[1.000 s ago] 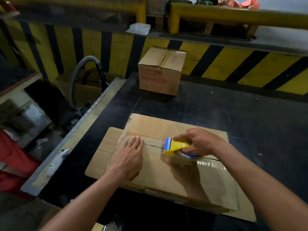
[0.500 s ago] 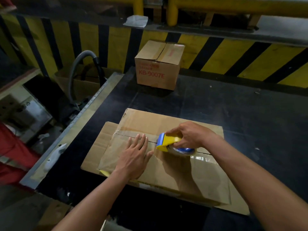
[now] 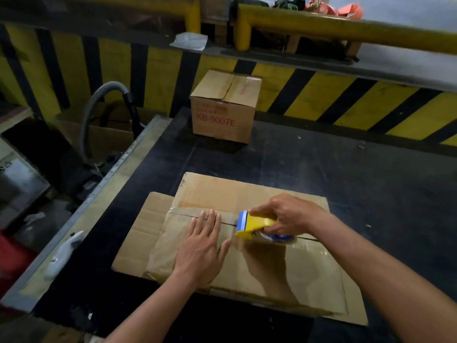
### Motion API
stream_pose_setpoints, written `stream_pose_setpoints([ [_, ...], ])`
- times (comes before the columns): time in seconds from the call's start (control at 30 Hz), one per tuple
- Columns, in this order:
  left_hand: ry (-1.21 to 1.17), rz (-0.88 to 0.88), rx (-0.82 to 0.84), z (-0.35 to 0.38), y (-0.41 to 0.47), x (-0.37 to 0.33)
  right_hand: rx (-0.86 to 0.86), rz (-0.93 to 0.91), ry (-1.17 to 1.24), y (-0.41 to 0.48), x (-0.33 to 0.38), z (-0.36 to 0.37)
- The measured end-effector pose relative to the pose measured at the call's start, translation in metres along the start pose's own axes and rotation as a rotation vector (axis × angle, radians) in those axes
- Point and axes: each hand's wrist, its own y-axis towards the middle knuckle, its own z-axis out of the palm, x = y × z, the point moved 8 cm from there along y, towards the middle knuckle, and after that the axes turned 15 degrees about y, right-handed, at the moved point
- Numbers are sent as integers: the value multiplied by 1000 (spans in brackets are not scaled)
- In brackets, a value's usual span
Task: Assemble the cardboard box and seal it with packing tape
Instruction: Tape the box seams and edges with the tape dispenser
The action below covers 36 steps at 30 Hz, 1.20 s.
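A closed brown cardboard box (image 3: 247, 194) lies on the black table (image 3: 321, 164), on top of a flat cardboard sheet (image 3: 138, 241). A seam runs across its top, with shiny tape over the right part. My left hand (image 3: 200, 251) presses flat on the box top, fingers spread, fingertips at the seam. My right hand (image 3: 286, 216) grips a yellow and blue tape dispenser (image 3: 254, 225) that sits on the seam just right of my left hand.
A sealed box marked KB-9007E (image 3: 223, 107) stands at the far side of the table. A yellow and black striped barrier (image 3: 346, 102) runs behind it. A grey hose (image 3: 99, 105) loops at the left, beyond the table's metal edge (image 3: 81, 219).
The tape dispenser has moved left along the seam, closer to my left hand. My left hand has shifted a little right on the box top.
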Motion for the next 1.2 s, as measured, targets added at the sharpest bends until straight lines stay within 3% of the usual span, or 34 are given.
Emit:
stream_pose_setpoints([
  [0.63,107,-34,133,-15,11,-23,5,1,-109,-33,-39,-14],
  [0.8,27,129,113,-14,19,-86,-19,-14,-87,-28,-45,-12],
  [1.2,3,78,38,-4,16,-83,5,-74,-75,-51,-56,-25],
])
